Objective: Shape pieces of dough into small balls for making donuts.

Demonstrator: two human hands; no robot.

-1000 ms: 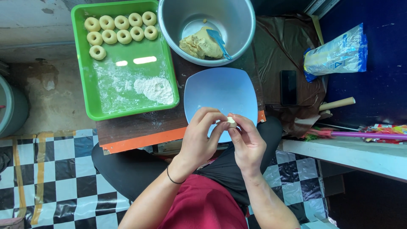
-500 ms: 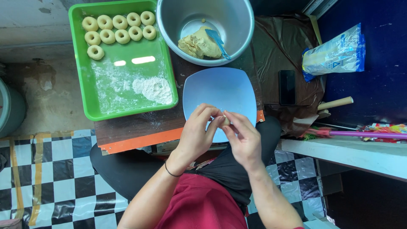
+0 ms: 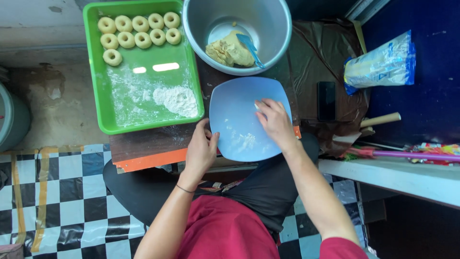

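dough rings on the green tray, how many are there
10 dough rings, all in the far end of the green tray: five in the back row, four in the second row, and one alone at the left below them. None seem hidden.

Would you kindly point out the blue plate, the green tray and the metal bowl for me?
blue plate (image 3: 235,120), head view, bare upper-left surface.
green tray (image 3: 96,96), head view, left rim.
metal bowl (image 3: 268,19), head view, inner right wall.
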